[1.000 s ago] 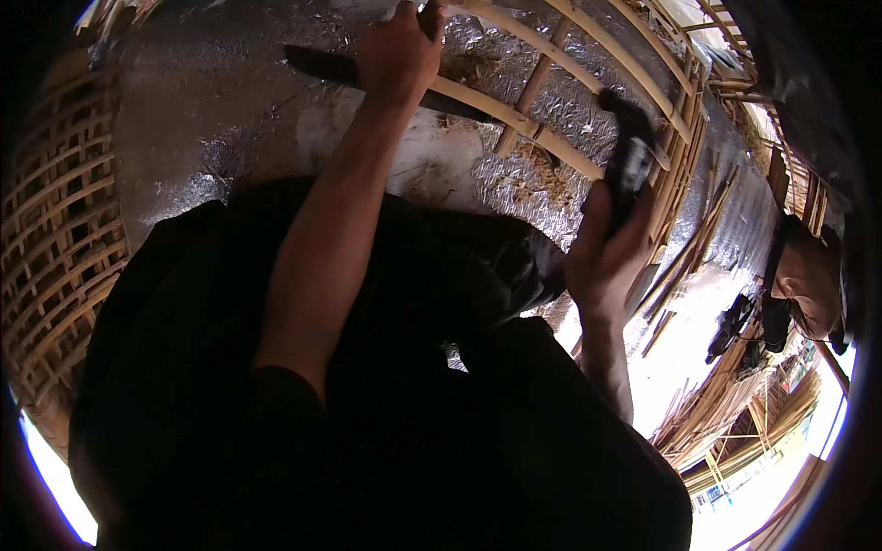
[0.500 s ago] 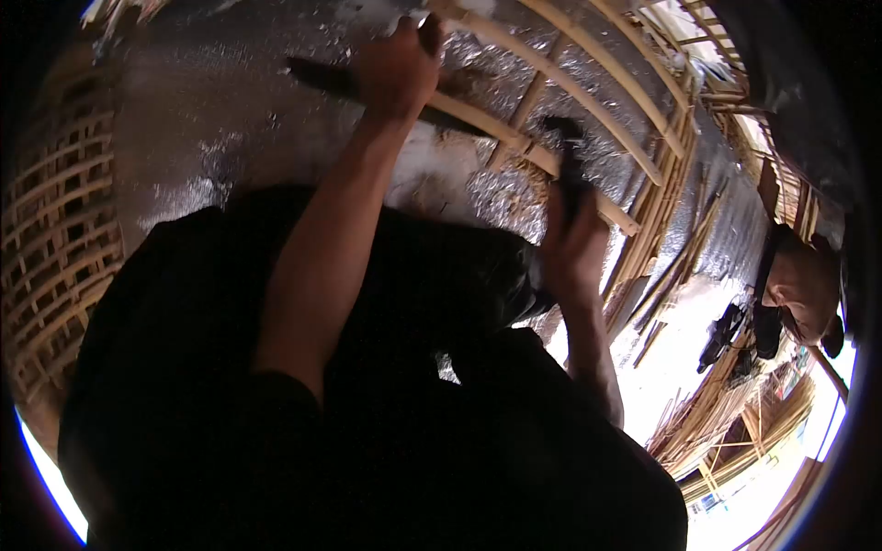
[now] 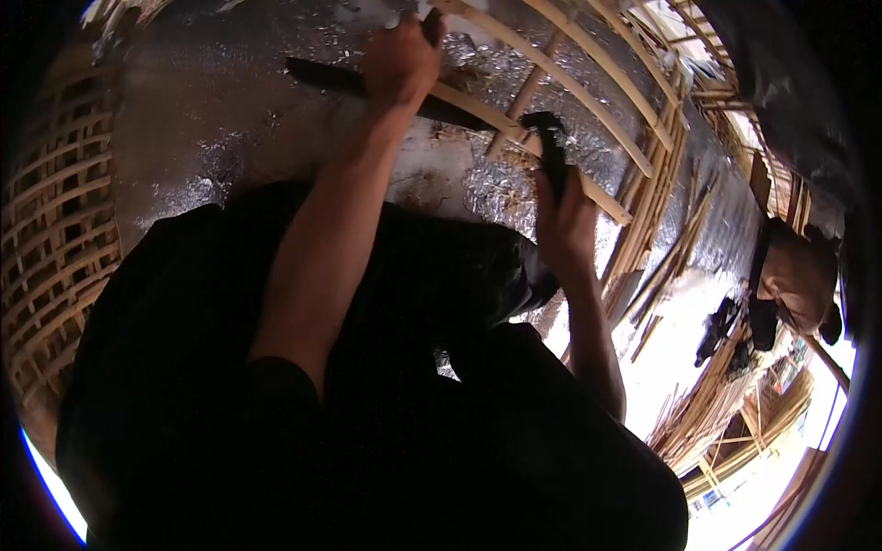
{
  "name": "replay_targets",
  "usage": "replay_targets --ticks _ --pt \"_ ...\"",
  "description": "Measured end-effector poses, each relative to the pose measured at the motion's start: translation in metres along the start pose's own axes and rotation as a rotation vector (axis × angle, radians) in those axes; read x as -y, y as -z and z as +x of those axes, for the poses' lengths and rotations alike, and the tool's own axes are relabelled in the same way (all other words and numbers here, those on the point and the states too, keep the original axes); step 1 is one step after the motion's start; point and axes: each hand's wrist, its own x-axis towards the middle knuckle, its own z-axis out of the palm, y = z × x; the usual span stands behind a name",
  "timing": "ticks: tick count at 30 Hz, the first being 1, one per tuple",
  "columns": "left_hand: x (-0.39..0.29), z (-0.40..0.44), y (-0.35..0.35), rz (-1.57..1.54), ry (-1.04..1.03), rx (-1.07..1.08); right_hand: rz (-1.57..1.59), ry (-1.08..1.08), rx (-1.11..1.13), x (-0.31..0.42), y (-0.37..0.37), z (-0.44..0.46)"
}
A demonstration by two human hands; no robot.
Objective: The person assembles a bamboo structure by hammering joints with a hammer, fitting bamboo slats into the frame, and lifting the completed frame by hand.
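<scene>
Two bare hands, one black hammer, slatted bamboo work

Right hand: fingers wrapped round the handle of the hammer; black head uppermost, over or just beside the lowest pale bamboo strip. Contact between head and strip cannot be told.

Left hand: fingers curled closed round a dark piece, its end projecting past them; the remainder hidden by the hand.

Long dark blade-like piece: one, passing beneath the left hand, pointed end to the left, other end reaching near the hammer. Whether the hand touches it cannot be told.

Curved bamboo strips: several, roughly side by side beyond the hands, with a brown crosspiece running across them.

Ground sheet: silvery, creased, with brown debris.

Outer items: open-woven lattice, far left; bundled canes, lower right; dark sheeting, upper right.
</scene>
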Motion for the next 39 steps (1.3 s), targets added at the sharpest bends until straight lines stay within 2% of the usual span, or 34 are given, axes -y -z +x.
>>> replay_targets --ticks 1,2,3,6,9,12,14,15,16,18,20,22,24,27,28,29,30,32,33,34,35,37,38,39 --pt "0.004 0.004 0.002 -0.023 0.046 0.084 -0.014 0.110 -0.057 0.000 0.003 0.000" --pt "-0.005 -0.002 0.012 -0.065 0.059 0.136 0.028 0.128 -0.137 0.000 0.008 -0.007" --pt "-0.005 -0.001 0.005 -0.055 -0.016 -0.015 0.068 0.148 -0.217 0.003 0.013 -0.015" --pt "-0.001 0.004 -0.007 -0.058 -0.038 -0.024 0.080 0.214 -0.179 0.001 0.018 -0.006" --pt "-0.004 0.006 -0.008 -0.076 -0.047 0.029 0.057 0.081 -0.142 -0.001 0.019 -0.006" --pt "-0.012 0.004 -0.010 -0.085 -0.029 -0.003 0.062 0.073 -0.119 0.000 0.027 -0.005" --pt "-0.016 0.003 -0.008 -0.063 -0.043 -0.009 0.020 -0.056 -0.086 0.014 0.045 -0.005" --pt "-0.015 0.002 -0.007 -0.048 -0.046 -0.009 0.077 0.002 -0.147 0.026 0.054 -0.005" --pt "-0.015 0.000 -0.004 -0.041 -0.042 -0.006 0.119 -0.099 -0.167 0.033 0.059 -0.009" --pt "-0.017 0.001 0.000 -0.034 -0.036 -0.008 0.175 0.004 -0.452 0.014 0.028 -0.022" --pt "-0.015 0.001 -0.002 -0.043 -0.026 -0.025 -0.227 -0.155 0.136 0.012 0.012 -0.010" --pt "-0.022 0.005 -0.013 -0.049 -0.042 -0.025 -0.107 -0.253 0.129 0.017 0.014 -0.004" --pt "-0.013 0.009 -0.023 -0.002 -0.038 0.007 0.096 0.012 -0.088 0.024 0.045 -0.005" --pt "-0.014 0.011 -0.019 -0.063 -0.096 -0.024 0.029 0.020 -0.274 -0.002 0.022 -0.005" --pt "-0.015 0.009 -0.007 -0.086 -0.098 -0.019 -0.216 0.009 -0.079 -0.008 0.011 0.005" --pt "-0.021 0.008 0.003 -0.056 0.022 0.095 -0.106 -0.167 0.126 -0.009 0.001 0.014" --pt "-0.028 0.009 0.001 -0.069 -0.015 0.065 -0.129 -0.228 0.101 0.004 0.005 0.022" --pt "-0.012 -0.001 -0.013 -0.041 -0.046 0.018 -0.074 0.071 -0.135 -0.003 0.015 -0.011" --pt "-0.006 -0.019 -0.011 -0.030 -0.055 0.024 0.019 -0.094 -0.203 0.020 0.034 -0.027" --pt "-0.006 -0.005 -0.006 -0.027 -0.048 0.121 0.016 0.060 -0.297 0.003 0.024 -0.032" --pt "-0.005 -0.010 -0.012 -0.037 -0.073 0.052 -0.002 0.213 -0.389 -0.013 0.013 -0.037" --pt "-0.011 0.003 -0.013 -0.079 -0.040 -0.048 -0.238 0.174 -0.321 -0.014 -0.014 -0.017" --pt "-0.014 0.002 -0.006 -0.110 0.002 -0.057 -0.031 -0.016 -0.018 -0.004 -0.011 -0.013" --pt "-0.020 -0.002 0.000 -0.149 0.030 -0.060 -0.067 -0.004 -0.056 -0.003 -0.003 -0.015"
